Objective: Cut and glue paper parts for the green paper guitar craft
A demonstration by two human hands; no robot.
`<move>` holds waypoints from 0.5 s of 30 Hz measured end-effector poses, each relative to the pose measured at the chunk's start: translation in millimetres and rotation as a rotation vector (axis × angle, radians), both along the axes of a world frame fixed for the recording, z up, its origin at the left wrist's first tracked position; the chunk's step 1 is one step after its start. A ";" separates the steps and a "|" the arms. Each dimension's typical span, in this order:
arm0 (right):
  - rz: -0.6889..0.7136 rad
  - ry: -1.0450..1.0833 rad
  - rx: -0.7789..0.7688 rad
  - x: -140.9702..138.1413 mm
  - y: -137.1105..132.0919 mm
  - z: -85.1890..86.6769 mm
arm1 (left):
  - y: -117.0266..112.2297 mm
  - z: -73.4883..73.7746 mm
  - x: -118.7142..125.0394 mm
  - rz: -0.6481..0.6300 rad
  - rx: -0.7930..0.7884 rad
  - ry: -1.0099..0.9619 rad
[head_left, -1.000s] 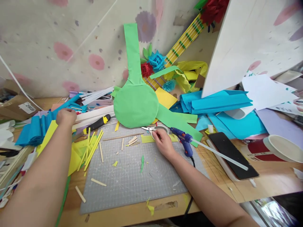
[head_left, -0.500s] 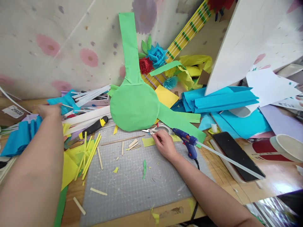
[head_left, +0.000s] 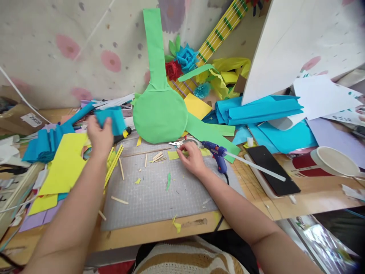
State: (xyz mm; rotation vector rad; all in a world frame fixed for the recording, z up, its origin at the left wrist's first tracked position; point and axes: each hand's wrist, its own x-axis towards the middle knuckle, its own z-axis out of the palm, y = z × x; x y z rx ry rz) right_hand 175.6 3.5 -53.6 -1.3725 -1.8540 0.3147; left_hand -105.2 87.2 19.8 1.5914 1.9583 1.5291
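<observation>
My left hand (head_left: 99,135) grips a piece of blue paper (head_left: 114,118) between thumb and fingers, raised over the left side of the mat and blurred by motion. My right hand (head_left: 191,158) rests on the cutting mat (head_left: 148,203) with its fingers curled together; what they hold, if anything, is hidden. Just behind it lie the scissors (head_left: 176,143), and a yellow strip (head_left: 172,155) passes under the hand. To its right stands a blue glue gun (head_left: 218,154) with a long glue stick in its back. A green guitar-like shape (head_left: 159,116) leans upright behind the mat.
Thin wooden sticks (head_left: 122,169) and paper scraps (head_left: 169,182) are scattered on the mat. A utility knife (head_left: 122,136) lies beyond my left hand. Yellow sheets (head_left: 64,163) cover the left side. At right are a phone (head_left: 273,170) and a paper cup (head_left: 322,161).
My left hand has come back from the far left toward the middle, bringing the blue paper with it. My right hand stays beside the scissors. The view has tilted down somewhat.
</observation>
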 end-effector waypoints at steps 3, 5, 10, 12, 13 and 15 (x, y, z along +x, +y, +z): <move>0.094 0.095 -0.042 -0.3 -6.5 5.2 | -35.8 -23.4 52.6 -0.329 -0.097 -0.209; 0.164 0.201 -0.086 -0.2 -9.4 7.6 | -57.3 -37.1 79.1 -0.482 -0.214 -0.244; 0.384 0.348 -0.166 -0.7 -13.1 11.3 | -92.2 -54.5 107.6 -0.777 -0.246 -0.284; 0.429 0.370 -0.231 -1.7 -13.3 12.0 | -95.8 -57.0 108.8 -0.780 -0.209 -0.280; 0.426 0.387 -0.266 -2.2 -13.0 11.9 | -95.5 -58.3 108.5 -0.755 -0.186 -0.282; 0.383 0.423 -0.317 -2.5 -11.2 10.6 | -92.0 -61.5 107.0 -0.703 -0.172 -0.314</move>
